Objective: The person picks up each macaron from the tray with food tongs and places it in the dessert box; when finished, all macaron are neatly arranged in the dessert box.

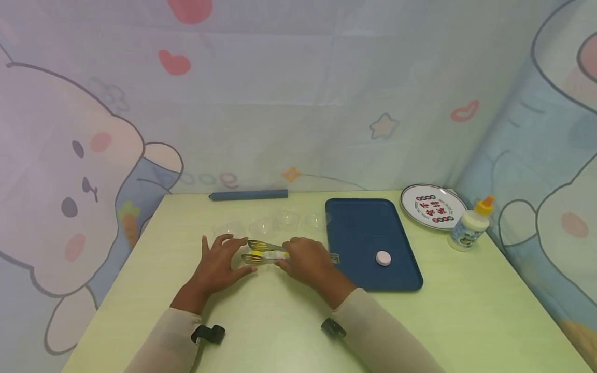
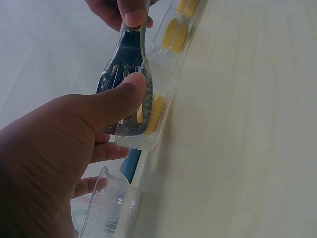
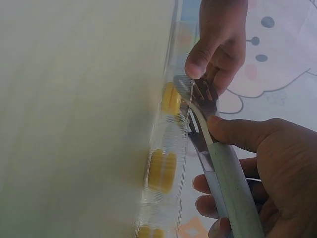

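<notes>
My right hand grips the pale handle of a pair of tongs with slotted metal heads. The two heads straddle the left end of a long clear plastic box that holds yellow macarons. My left hand is at that same end, fingers extended and thumb apart from them. In the left wrist view its thumb lies over one slotted head, while the index finger is mostly hidden behind the tongs. A yellow macaron shows between the heads.
Several clear plastic cups stand behind the hands. To the right lies a blue tray with a pale pink macaron on it. Farther right are a white plate with red lettering and a squeeze bottle. A blue bar lies at the back edge.
</notes>
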The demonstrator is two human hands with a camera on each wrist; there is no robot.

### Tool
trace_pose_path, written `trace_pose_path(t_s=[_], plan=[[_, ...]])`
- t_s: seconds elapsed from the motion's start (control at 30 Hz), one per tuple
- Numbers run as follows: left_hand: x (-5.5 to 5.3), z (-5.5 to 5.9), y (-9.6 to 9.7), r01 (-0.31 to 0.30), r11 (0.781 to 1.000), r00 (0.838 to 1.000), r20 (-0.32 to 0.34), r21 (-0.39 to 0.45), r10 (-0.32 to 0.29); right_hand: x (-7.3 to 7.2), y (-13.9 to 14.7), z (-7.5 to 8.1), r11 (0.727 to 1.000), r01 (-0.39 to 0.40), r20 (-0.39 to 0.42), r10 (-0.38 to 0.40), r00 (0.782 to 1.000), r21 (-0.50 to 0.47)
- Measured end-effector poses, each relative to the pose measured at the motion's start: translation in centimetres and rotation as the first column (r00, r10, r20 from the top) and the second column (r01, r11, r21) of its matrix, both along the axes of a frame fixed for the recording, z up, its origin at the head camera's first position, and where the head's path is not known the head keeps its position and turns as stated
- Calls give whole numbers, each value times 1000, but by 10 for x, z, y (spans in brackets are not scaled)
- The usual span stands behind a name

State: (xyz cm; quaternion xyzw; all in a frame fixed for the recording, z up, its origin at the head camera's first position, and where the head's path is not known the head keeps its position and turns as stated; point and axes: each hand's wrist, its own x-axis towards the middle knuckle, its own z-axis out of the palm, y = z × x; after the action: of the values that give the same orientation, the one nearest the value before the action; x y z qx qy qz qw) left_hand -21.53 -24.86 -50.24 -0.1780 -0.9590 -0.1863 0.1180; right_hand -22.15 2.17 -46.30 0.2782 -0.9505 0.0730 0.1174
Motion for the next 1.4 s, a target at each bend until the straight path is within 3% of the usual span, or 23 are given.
trace_pose_path(t_s=[0.3, 0.6, 0.93, 1.07, 1.2, 1.4], plan=[[0, 1, 1, -6, 1000, 1000, -3, -12, 6, 0, 14, -2, 991, 21, 44, -16, 999, -133], [5, 7, -6, -37, 998, 999, -34, -45, 35, 0, 43, -8, 963, 30, -19, -36, 999, -268], [15, 5, -33, -43, 995, 995, -85, 86, 50, 5, 82, -9, 949, 105, -3, -111, 994, -298], [17, -2, -45, -32, 988, 999, -38, 152, 39, 9, 94, -9, 942, 140, 29, -137, 990, -305], [16, -9, -57, -35, 973, 998, 51, 227, 24, 14, 109, -9, 929, 151, 28, -150, 988, -338], [15, -16, -70, -54, 931, 984, 178, 360, -11, 18, 132, -14, 904, 214, 62, -206, 977, -370]])
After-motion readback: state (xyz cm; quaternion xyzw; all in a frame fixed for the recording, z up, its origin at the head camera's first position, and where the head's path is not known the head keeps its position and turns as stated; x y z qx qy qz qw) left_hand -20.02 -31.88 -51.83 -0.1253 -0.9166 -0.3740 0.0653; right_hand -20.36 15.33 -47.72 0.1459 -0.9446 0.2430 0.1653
